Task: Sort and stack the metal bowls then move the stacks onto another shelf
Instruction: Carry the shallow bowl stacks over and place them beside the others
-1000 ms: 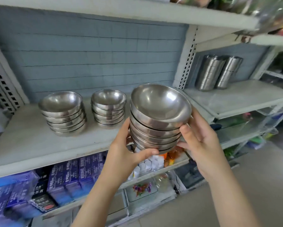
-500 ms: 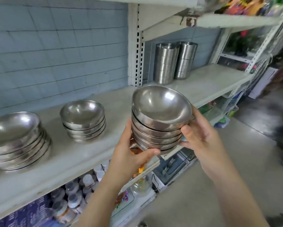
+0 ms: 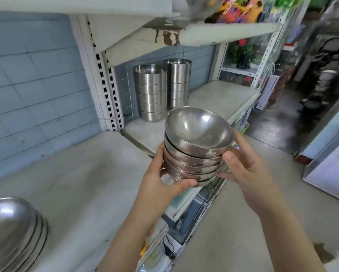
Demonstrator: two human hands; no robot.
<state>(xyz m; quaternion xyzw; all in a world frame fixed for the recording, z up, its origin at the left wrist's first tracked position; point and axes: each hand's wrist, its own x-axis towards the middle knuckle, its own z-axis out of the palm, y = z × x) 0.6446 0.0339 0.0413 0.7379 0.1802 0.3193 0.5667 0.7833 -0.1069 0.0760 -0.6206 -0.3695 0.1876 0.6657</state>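
- the stack of metal bowls (image 3: 198, 152) is off the shelves. i see it held in the air between both hands, just in front of the front edge of the right shelf (image 3: 219, 95), near that shelf's front left corner.
- it is several bowls nested together, and the whole stack tilts so the top bowl's hollow faces my camera.
- the left grip (image 3: 160, 179), a bare hand, is closed round the stack's left and lower side. its thumb lies across the front of the bottom bowl and its fingers are hidden behind the metal.
- the right grip (image 3: 245, 169) is closed on the stack's right side. its thumb presses the middle rims, one finger reaches under the bottom bowl, and the rest go behind the stack.
- a second bowl stack (image 3: 11, 232) sits on the left shelf (image 3: 86, 183) toward its front edge. it is cut off by the picture's left border and well apart from the held stack.
- at the right shelf's back left corner stand a front steel column (image 3: 151, 93) and a rear steel column (image 3: 178, 83) of stacked containers, close side by side.
- a slotted upright (image 3: 106, 79) divides the two shelves, with a blue tiled wall (image 3: 37, 85) behind.
- an upper shelf (image 3: 229, 30) carries colourful goods too blurred for me to name.
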